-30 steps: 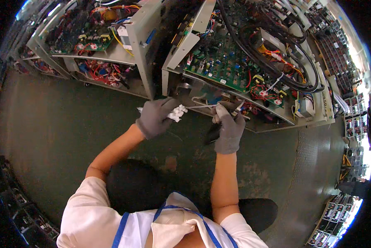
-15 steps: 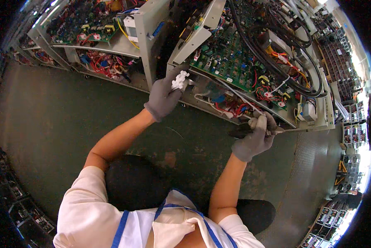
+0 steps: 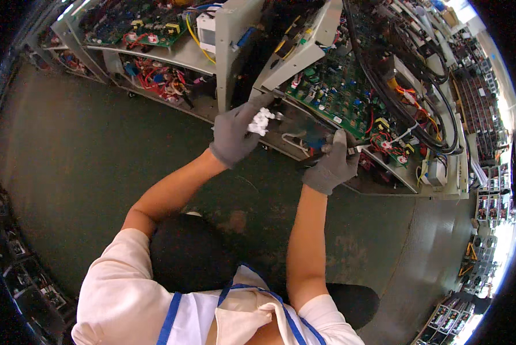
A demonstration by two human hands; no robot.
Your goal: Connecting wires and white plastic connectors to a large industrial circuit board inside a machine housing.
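Note:
My left hand (image 3: 235, 135), in a grey glove, is closed on a cluster of small white plastic pieces (image 3: 262, 122). It is at the front left corner of an open metal chassis (image 3: 295, 66). My right hand (image 3: 334, 165), also gloved, is closed around a dark-handled tool (image 3: 310, 163) whose exact kind I cannot make out. A bit of bright metal shows at its far side. This hand is at the chassis's front edge, just below a green circuit board (image 3: 327, 95). Its fingers hide part of the lower bay there.
Thick black cables (image 3: 379, 86) cross the circuit board. To the left stands a second open metal frame (image 3: 226, 52) with boards and a bundle of red wires (image 3: 160, 80). Racks of equipment (image 3: 494, 184) line the right side. Dark green floor (image 3: 108, 155) lies below.
My right hand has moved left and a little up along the chassis edge, closer to my left hand. My left hand has shifted slightly right, still holding the white pieces. The view has shifted a little.

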